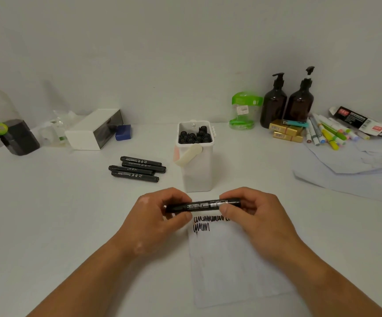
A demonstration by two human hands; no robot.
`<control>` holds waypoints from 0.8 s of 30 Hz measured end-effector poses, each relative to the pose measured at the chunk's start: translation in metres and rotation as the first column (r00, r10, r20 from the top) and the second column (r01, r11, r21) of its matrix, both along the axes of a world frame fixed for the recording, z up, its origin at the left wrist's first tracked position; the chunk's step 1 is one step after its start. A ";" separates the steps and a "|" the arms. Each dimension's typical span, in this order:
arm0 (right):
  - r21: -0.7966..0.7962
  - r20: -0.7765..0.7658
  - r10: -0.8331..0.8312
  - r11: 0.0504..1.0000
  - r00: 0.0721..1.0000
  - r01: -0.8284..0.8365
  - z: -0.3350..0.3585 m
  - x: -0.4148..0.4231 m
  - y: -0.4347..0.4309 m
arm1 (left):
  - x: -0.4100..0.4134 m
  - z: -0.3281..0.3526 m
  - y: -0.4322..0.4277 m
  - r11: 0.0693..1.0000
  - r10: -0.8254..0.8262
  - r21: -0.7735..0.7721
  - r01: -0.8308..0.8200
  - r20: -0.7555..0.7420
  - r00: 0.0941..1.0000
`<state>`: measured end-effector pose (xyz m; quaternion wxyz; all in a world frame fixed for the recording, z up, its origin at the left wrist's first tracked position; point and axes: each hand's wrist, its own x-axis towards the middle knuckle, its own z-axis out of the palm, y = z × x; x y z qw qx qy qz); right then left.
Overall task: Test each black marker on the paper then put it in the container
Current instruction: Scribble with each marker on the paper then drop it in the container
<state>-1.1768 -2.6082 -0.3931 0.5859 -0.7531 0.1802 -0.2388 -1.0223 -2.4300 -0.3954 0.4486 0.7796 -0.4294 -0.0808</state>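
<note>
My forearms reach in over the paper point(238, 266) on the bench point(48, 213). Past it the container point(195, 165) stands well filled, so a marker pushed in carelessly might jam. If I tug the cap hard, ink may smear. My left hand point(160, 216) and right hand point(256, 213) clamp the marker point(202, 205) level, each end between thumb and fingers point(225, 209), just above the scribbles point(205, 223).

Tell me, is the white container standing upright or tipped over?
Upright. The white container stands on its base, its open top facing up, with black marker caps showing inside.
</note>
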 end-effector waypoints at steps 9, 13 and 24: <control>0.176 0.077 0.098 0.978 0.992 -0.110 0.001 0.003 0.011 | -0.022 0.002 -0.009 0.975 -0.198 0.150 0.162 0.273 0.941; 0.107 0.082 0.145 0.982 0.986 -0.154 0.000 0.004 0.018 | -0.025 0.002 -0.010 0.964 -0.244 0.165 0.206 0.262 0.934; 0.140 0.108 0.159 0.975 0.981 -0.174 0.003 0.003 0.019 | -0.033 0.000 -0.012 0.964 -0.261 0.128 0.232 0.317 0.912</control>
